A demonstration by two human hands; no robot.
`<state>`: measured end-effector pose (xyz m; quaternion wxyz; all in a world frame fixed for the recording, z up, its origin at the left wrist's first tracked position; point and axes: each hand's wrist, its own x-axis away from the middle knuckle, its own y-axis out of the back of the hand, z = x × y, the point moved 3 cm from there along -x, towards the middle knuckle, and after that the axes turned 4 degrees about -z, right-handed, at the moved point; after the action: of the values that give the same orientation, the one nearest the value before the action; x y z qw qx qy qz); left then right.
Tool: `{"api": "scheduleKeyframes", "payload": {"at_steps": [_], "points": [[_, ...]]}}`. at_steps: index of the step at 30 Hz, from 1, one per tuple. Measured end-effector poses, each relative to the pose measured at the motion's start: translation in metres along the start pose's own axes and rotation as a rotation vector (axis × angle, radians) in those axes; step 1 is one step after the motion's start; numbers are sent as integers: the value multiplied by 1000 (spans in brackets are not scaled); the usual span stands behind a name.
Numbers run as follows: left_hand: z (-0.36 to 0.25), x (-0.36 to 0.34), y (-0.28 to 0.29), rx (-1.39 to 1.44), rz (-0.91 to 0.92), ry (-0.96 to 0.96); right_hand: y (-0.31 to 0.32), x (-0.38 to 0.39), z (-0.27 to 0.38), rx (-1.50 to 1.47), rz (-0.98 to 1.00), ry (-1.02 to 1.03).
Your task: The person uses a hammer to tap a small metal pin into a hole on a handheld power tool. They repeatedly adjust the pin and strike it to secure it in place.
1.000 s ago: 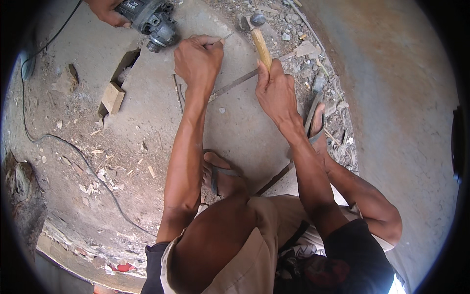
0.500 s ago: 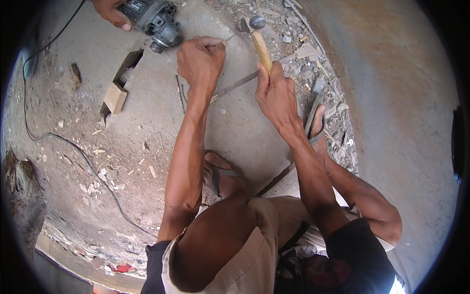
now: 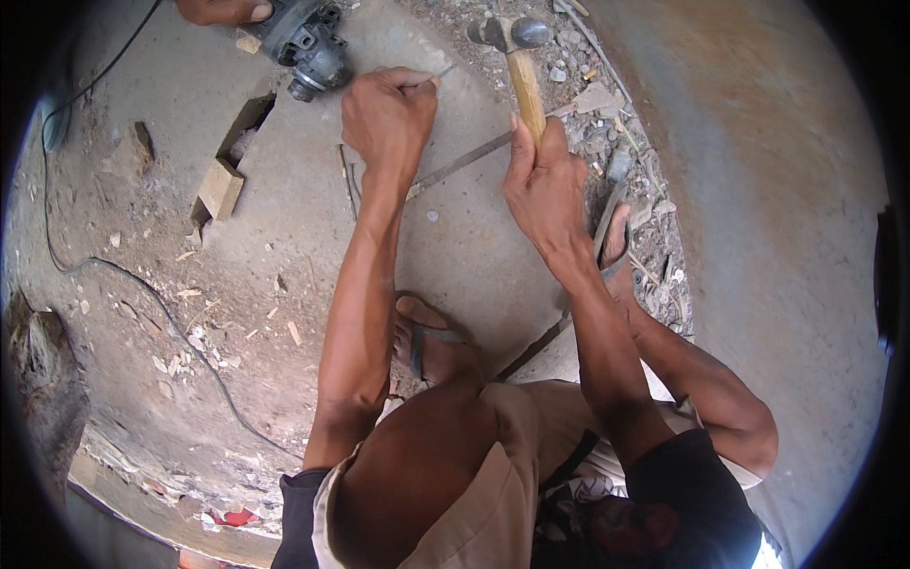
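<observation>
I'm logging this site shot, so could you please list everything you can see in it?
hammer: one, wooden handle, grey head, top centre, in the right hand
nail: one thin grey piece, pinched by the left hand; hard to tell exactly what it is
grinder: one, grey, top left, held by another person's hand
cable: one, black, trailing across the left ground
wood block: one, pale, left of centre
metal strip: one, grey, between the hands
sandals: two, dark straps, on the feet
left hand: gripping the nail
right hand: gripping the hammer handle
</observation>
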<state>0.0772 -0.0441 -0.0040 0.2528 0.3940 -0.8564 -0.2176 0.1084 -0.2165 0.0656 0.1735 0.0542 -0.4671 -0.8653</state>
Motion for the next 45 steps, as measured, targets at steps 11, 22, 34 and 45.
{"api": "scheduleKeyframes", "payload": {"at_steps": [11, 22, 34, 45], "points": [[-3, -1, -2, 22, 1, 9, -20, -3, -22, 82, 87, -33], [-7, 0, 0, 25, 10, 16, -19, -2, -22, 66, 2, 2], [-6, -1, 1, 11, 9, 16, -20, 3, -16, -21, -26, -43], [-4, 7, -3, -6, 1, -183, 1, 0, -8, -82, 18, -145]]}}
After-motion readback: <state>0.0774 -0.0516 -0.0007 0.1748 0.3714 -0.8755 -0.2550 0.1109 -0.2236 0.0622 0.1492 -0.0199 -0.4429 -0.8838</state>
